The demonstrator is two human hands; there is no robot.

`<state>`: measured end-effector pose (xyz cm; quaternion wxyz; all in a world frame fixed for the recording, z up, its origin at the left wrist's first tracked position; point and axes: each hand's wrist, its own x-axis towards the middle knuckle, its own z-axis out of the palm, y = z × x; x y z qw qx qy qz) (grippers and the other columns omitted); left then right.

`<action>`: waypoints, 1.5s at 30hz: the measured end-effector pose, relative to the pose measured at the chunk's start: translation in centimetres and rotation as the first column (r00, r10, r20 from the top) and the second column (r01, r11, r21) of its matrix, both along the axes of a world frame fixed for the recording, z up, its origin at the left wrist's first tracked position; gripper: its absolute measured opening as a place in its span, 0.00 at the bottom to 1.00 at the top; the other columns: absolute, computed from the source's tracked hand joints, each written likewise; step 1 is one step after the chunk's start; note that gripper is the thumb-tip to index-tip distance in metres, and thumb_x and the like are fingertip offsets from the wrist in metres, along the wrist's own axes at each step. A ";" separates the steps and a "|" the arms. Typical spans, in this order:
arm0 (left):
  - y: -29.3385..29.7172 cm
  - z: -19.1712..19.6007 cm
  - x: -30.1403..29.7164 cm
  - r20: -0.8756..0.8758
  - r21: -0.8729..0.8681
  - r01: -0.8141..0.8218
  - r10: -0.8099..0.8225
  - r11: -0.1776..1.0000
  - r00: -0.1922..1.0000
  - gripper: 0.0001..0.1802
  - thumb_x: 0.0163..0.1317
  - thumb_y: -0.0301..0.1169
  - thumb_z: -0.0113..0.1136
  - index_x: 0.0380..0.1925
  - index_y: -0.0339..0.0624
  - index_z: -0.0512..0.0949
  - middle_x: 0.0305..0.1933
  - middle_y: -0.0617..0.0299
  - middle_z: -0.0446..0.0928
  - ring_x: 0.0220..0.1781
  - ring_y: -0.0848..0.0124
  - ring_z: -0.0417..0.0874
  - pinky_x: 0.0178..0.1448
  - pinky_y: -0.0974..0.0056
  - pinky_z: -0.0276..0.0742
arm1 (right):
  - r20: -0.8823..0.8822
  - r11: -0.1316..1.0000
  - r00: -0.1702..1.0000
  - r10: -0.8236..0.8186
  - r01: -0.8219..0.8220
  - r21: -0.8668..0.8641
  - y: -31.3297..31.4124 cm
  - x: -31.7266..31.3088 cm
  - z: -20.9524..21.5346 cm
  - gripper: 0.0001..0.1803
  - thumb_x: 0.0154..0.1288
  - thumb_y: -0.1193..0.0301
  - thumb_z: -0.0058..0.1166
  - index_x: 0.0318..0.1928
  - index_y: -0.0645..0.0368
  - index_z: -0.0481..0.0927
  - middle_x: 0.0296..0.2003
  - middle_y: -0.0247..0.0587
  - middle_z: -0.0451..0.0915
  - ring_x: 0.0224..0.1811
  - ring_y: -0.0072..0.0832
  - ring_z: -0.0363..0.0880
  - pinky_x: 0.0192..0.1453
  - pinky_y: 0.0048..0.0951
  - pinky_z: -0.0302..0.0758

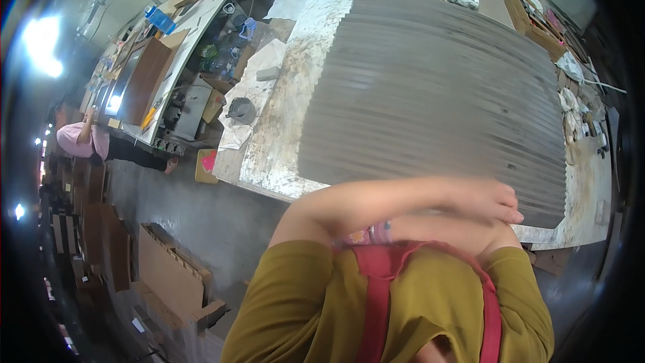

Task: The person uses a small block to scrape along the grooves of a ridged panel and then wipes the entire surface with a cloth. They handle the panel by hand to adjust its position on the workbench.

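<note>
At far left, a person in a pink top leans at a cluttered worktop, with a yellow bin on the floor nearby. On the stained bench stand a dark pot and a grey block; right of them a grey ridged panel lies flat. Before its near edge, the wearer's forearms cross: the right hand is hidden, its state unclear; the left hand, fingers curled, is blurred, its grip uncertain.
</note>
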<state>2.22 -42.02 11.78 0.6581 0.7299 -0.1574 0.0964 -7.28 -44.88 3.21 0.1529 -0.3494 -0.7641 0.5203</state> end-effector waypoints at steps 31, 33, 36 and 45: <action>4.6 -1.5 -4.1 -0.042 -0.025 0.142 -0.143 0.990 0.989 0.25 0.66 0.50 0.54 0.34 0.33 0.80 0.35 0.52 0.78 0.38 0.62 0.78 0.43 0.60 0.73 | -0.013 0.999 0.999 -0.037 0.036 -0.020 5.7 -3.3 -1.8 0.15 0.68 0.62 0.43 0.46 0.55 0.76 0.35 0.48 0.80 0.38 0.41 0.80 0.44 0.40 0.75; 6.3 0.6 -4.6 -0.365 0.011 0.271 -0.249 0.963 0.897 0.24 0.66 0.49 0.54 0.39 0.35 0.80 0.41 0.50 0.78 0.45 0.57 0.79 0.47 0.58 0.73 | -0.013 0.998 0.999 -0.053 0.052 -0.025 6.0 -2.8 -2.0 0.14 0.68 0.62 0.43 0.46 0.55 0.76 0.34 0.48 0.80 0.38 0.41 0.80 0.44 0.41 0.75; 6.4 -1.1 -3.6 -0.107 0.036 0.147 -0.142 0.989 0.984 0.25 0.66 0.49 0.55 0.38 0.34 0.81 0.40 0.49 0.79 0.43 0.58 0.79 0.47 0.58 0.73 | -0.017 0.999 0.999 -0.038 0.037 -0.025 6.4 -3.0 -2.1 0.14 0.67 0.62 0.44 0.46 0.55 0.76 0.34 0.48 0.80 0.38 0.42 0.80 0.44 0.41 0.75; 16.8 1.0 -9.7 -0.341 0.126 -0.184 0.217 0.975 0.915 0.12 0.63 0.38 0.60 0.37 0.41 0.82 0.37 0.58 0.81 0.41 0.68 0.81 0.47 0.63 0.76 | 0.112 0.993 0.993 0.038 -0.049 0.105 7.6 -3.3 -3.8 0.14 0.67 0.62 0.44 0.45 0.55 0.76 0.33 0.49 0.80 0.37 0.43 0.80 0.43 0.42 0.75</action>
